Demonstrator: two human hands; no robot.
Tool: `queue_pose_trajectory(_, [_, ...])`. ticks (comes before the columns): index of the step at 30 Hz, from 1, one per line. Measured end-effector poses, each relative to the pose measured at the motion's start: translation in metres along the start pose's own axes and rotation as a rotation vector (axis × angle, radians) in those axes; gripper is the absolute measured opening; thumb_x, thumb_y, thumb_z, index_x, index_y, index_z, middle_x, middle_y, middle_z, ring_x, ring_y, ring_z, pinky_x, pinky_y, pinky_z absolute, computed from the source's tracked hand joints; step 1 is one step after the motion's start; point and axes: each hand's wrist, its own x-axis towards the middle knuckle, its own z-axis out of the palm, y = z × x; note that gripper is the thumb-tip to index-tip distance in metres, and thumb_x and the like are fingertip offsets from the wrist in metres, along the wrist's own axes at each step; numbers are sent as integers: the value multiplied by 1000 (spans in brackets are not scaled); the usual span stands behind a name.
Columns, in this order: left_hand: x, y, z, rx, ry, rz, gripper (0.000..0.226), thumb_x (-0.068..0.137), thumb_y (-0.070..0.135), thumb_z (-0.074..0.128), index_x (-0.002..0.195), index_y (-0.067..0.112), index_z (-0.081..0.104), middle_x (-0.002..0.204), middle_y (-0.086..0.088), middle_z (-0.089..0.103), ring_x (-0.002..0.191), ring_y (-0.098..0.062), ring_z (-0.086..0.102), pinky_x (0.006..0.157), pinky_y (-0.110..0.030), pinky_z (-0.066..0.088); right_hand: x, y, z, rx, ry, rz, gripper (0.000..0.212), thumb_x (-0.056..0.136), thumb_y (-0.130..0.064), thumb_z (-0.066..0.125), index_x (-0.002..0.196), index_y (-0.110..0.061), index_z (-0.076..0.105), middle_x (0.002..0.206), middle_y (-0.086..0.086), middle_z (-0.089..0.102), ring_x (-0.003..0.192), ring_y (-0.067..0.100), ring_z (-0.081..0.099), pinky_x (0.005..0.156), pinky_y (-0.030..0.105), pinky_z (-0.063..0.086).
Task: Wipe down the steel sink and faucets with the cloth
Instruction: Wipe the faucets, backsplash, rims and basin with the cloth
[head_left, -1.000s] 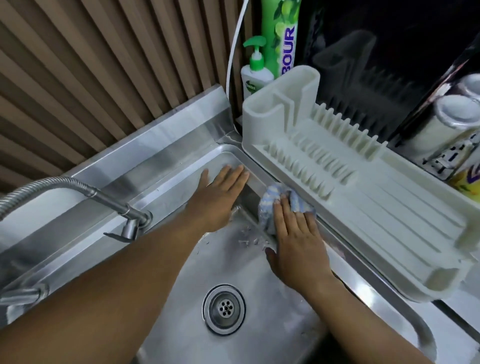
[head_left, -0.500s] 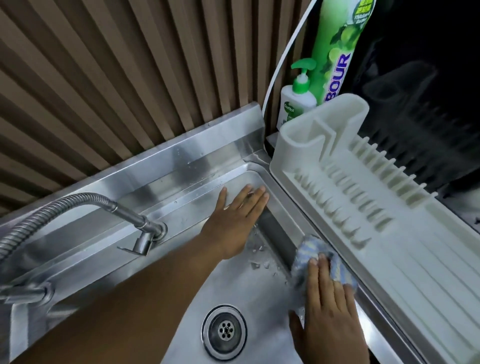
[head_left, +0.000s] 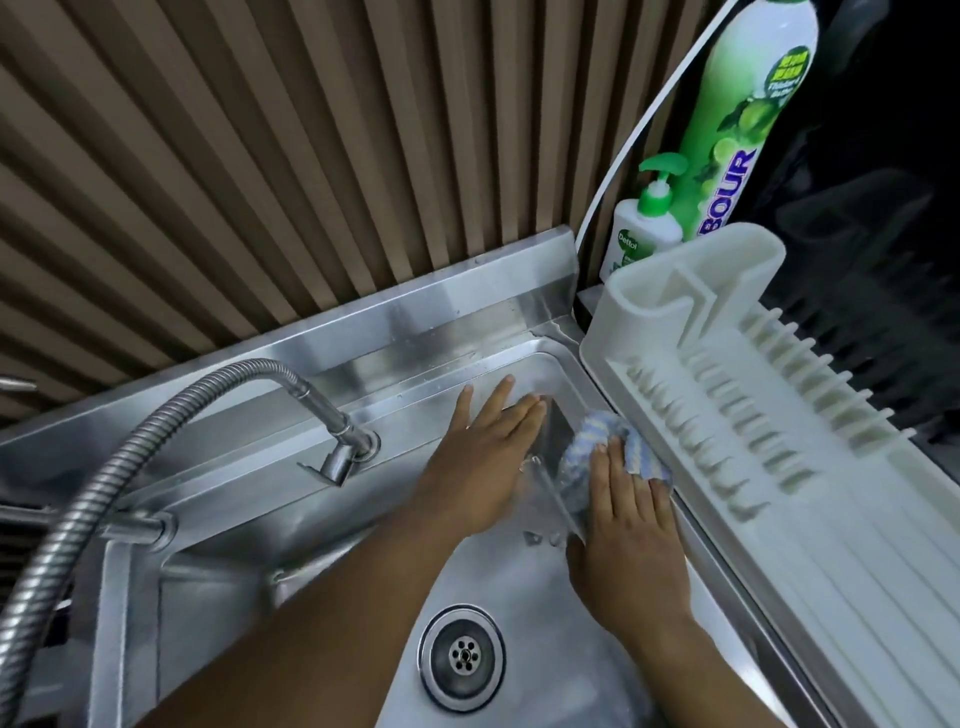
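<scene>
**Fingers flat on cloth, far-right corner of sink**

R hand: fingers straight and close together, laid flat over the cloth and pressing it against the sink's right inner wall, near the far corner. Nothing is pinched and there's no curl. The cloth is bunched, w/ blue, white and yellow stripes. Most of it sticks out beyond the fingertips and a bit to their left; the rest is hidden under the palm. Its right edge sits just below the rim, right beside the white dish rack on the bench.

L hand: open and flat on the basin's back wall, fingers straight and near-together, thumb spread off to the left. It's just left of the cloth, not touching it as far as I can tell.

Drain is on the basin floor, nearer the camera than both hands, between the forearms. Flexible steel faucet arcs in from the left, nozzle well left of the L hand. A 2nd tap fitting is on the left rim.

Behind the rack: pump soap bottle, tall green bottle and a white cable. Slatted wall runs behind the sink.
</scene>
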Motion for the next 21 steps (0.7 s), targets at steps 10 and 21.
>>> queue_pose_trajectory(10, [-91,-27,-35,-385,1099,-795,20,80,21,64,96,10,64,98,-6,61,94,-29,52,83,-40,41,69,-38,9,3,21,52,106,61,-31,85,148,6,38,150,24,44,127,44,52,111,50,19])
queue_pose_trajectory(21, [-100,-63,-17,-687,537,-922,24,94,50,55,111,34,61,105,11,70,104,-20,64,84,-36,47,131,-74,2,-39,-20,-8,109,85,-54,63,157,-3,-1,166,17,5,152,35,9,124,48,4])
